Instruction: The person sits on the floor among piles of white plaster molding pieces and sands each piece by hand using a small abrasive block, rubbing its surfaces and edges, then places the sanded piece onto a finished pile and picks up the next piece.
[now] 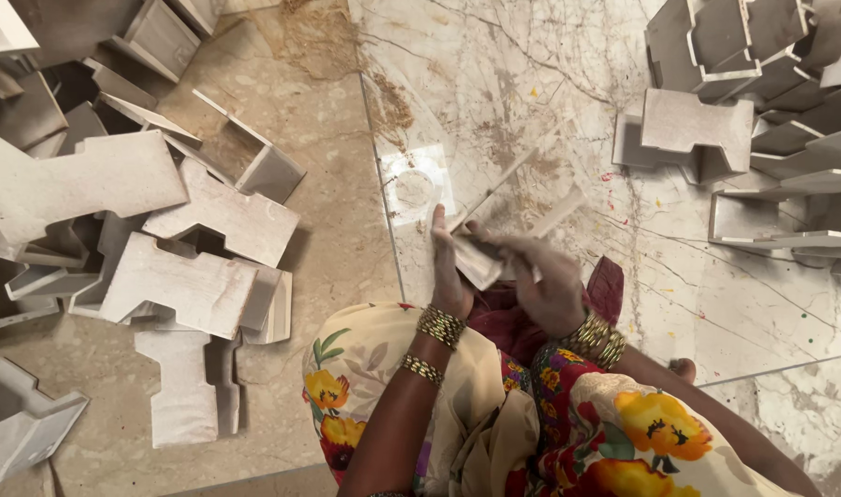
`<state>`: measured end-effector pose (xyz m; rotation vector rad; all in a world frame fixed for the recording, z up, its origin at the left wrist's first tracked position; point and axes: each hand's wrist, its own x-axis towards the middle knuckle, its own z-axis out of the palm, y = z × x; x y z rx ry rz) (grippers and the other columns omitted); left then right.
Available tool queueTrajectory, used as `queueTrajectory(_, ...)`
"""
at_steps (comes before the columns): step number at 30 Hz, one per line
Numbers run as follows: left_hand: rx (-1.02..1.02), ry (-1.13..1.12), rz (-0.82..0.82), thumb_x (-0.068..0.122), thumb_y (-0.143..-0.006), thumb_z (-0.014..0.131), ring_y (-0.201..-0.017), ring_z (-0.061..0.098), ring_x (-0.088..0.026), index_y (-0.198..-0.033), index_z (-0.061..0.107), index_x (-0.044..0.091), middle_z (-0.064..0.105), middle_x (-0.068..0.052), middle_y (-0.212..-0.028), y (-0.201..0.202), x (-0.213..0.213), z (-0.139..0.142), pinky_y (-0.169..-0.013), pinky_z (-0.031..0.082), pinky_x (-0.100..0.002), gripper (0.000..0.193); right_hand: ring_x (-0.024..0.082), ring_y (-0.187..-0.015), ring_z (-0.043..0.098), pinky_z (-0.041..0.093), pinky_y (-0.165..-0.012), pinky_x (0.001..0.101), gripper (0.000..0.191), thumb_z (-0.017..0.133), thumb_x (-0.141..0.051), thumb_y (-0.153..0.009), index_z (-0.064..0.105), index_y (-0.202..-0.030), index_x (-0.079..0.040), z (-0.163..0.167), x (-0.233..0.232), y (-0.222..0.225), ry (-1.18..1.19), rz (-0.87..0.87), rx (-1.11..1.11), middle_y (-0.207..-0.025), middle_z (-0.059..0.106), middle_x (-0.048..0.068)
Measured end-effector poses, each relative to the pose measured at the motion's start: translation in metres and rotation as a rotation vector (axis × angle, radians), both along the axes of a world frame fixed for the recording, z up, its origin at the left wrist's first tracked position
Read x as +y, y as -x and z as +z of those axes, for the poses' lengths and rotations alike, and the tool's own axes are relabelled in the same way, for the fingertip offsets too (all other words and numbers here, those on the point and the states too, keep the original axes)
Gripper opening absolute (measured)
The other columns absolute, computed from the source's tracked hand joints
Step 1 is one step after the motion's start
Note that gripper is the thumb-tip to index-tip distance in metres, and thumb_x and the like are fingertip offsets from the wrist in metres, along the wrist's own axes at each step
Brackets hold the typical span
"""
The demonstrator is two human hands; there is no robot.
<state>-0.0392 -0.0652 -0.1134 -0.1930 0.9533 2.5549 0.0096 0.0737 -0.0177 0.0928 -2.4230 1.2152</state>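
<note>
A pile of boards (153, 239) lies on the floor (337, 230) to the left. A second stack (761, 120) lies to the right. Between them, both hands (503, 271) hold a small piece (477, 262) above the lap.

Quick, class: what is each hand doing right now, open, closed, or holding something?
Left hand: fingers closed on the flat pale pieces.
Right hand: blurred, also on the pieces; grip cannot be told.

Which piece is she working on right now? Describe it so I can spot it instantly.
Find the marble floor between the two heaps. Just above her lap, both hands meet; the small pale piece sits between left hand and right hand. Unlike the heaped pieces, it is held off the floor.
</note>
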Motion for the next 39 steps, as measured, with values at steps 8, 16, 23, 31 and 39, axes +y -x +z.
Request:
queueTrajectory(8, -0.151, 0.562, 0.07, 0.078, -0.082, 0.061, -0.14, 0.035, -0.047, -0.158, 0.008, -0.004, 0.02, -0.038, -0.154, -0.008, 0.002, -0.007, -0.107, 0.041, -0.062, 0.124, 0.012, -0.089, 0.072, 0.064, -0.078, 0.0278, 0.028, 0.064, -0.003, -0.101, 0.061, -0.129, 0.001, -0.018, 0.044, 0.007, 0.729, -0.222, -0.142, -0.104, 0.072, 0.009)
queueTrajectory(16, 1.244, 1.57, -0.004, 0.045, -0.071, 0.088, -0.148, 0.033, -0.035, -0.148, 0.04, 0.0, 0.048, -0.02, -0.152, -0.016, -0.01, 0.013, -0.123, 0.016, -0.059, 0.102, 0.017, -0.087, 0.075, 0.065, -0.079, 0.0323, 0.025, 0.07, -0.005, -0.094, 0.067, -0.115, 0.006, -0.038, 0.071, 0.007, 1.163, -0.322, -0.502, -0.103, 0.074, 0.013)
queueTrajectory(23, 0.634, 1.296, -0.13, 0.027, -0.085, 0.085, -0.107, 0.069, -0.023, -0.11, 0.076, 0.012, 0.075, -0.007, -0.108, 0.009, -0.024, 0.029, -0.107, 0.053, -0.041, 0.031, 0.025, -0.086, 0.076, 0.066, -0.071, 0.0366, 0.04, 0.072, -0.003, -0.086, 0.058, -0.123, 0.002, -0.04, 0.084, 0.019, 0.978, -0.276, -0.354, -0.109, 0.069, 0.016)
queueTrajectory(31, 0.376, 1.0, -0.173, 0.025, -0.083, 0.083, -0.114, 0.071, -0.021, -0.125, 0.07, 0.006, 0.075, -0.012, -0.123, 0.012, -0.015, 0.042, -0.098, 0.056, -0.034, 0.048, 0.027, -0.091, 0.068, 0.056, -0.068, 0.0308, 0.033, 0.074, -0.001, -0.103, 0.058, -0.132, 0.005, -0.035, 0.08, 0.044, 0.822, -0.157, -0.324, -0.113, 0.07, 0.028)
queueTrajectory(39, 0.447, 1.111, -0.326, 0.042, -0.071, 0.09, -0.102, 0.072, -0.026, -0.119, 0.063, 0.001, 0.073, -0.015, -0.11, 0.012, -0.032, 0.016, -0.09, 0.057, -0.038, 0.069, 0.014, -0.074, 0.074, 0.059, -0.058, 0.0299, 0.028, 0.068, -0.01, -0.097, 0.063, -0.123, -0.019, -0.029, 0.05, 0.046, 0.105, -0.123, -0.242, -0.092, 0.074, 0.006)
